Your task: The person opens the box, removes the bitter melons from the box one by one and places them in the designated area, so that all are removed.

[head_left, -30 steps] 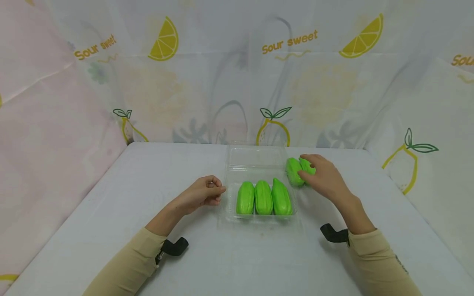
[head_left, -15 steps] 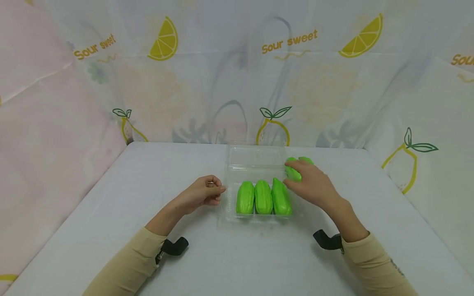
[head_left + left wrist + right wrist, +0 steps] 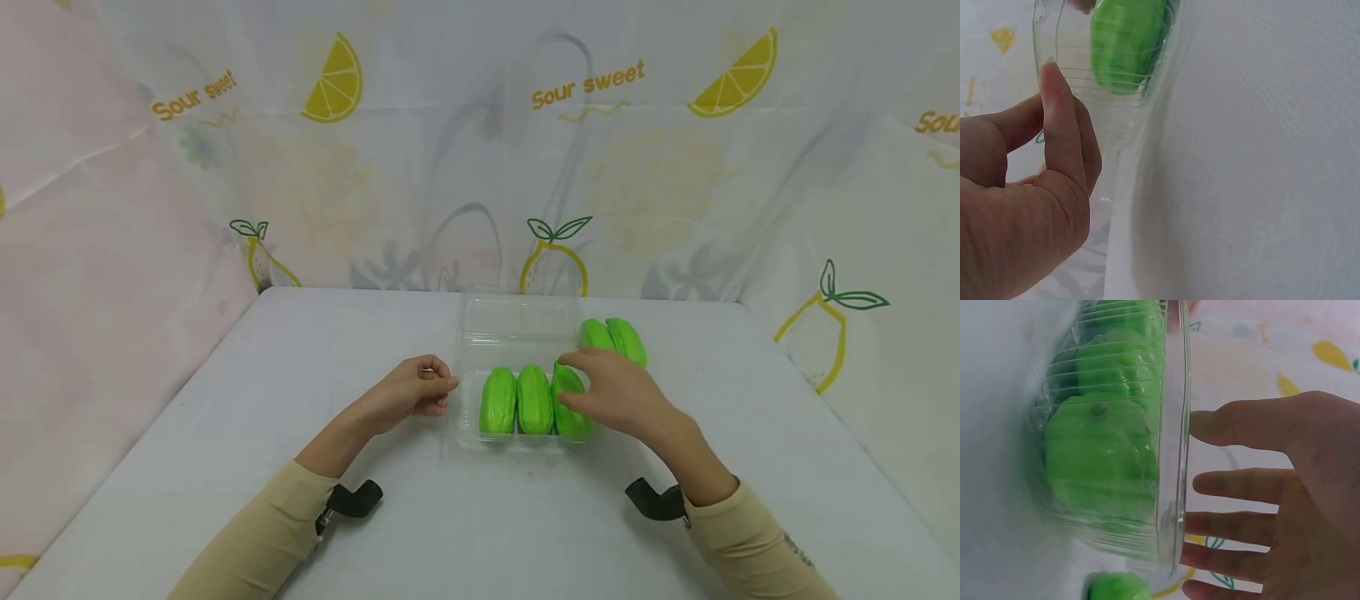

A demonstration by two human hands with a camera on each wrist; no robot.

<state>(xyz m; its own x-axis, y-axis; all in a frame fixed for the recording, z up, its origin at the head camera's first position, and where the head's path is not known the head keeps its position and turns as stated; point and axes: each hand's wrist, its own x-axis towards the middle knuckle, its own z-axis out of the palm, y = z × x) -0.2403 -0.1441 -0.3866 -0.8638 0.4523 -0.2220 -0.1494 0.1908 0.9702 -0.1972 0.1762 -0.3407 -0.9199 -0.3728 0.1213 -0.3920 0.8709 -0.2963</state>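
Note:
A clear plastic clamshell box (image 3: 468,417) stands on the white table with three bright green, ridged, gourd-like vegetables (image 3: 498,402) side by side in its base. Its lid (image 3: 521,317) is folded back away from the person. At the box's left edge, my left hand (image 3: 411,388) pinches the rim between thumb and curled fingers, as the left wrist view (image 3: 1054,137) shows up close. My right hand (image 3: 622,392) hovers over the right rim, overlapping the rightmost vegetable in the head view. Its fingers (image 3: 1241,484) are straight and spread, with nothing held.
Two more green vegetables (image 3: 628,340) lie on the table (image 3: 337,333) behind the right hand, just right of the box. A printed cloth (image 3: 465,167) with lemon drawings hangs along the back and sides. Each wrist carries a black camera mount (image 3: 356,498).
My right hand has moved left and toward the person, from over the two loose vegetables to over the box's right side. The left hand and the vegetables have stayed in place.

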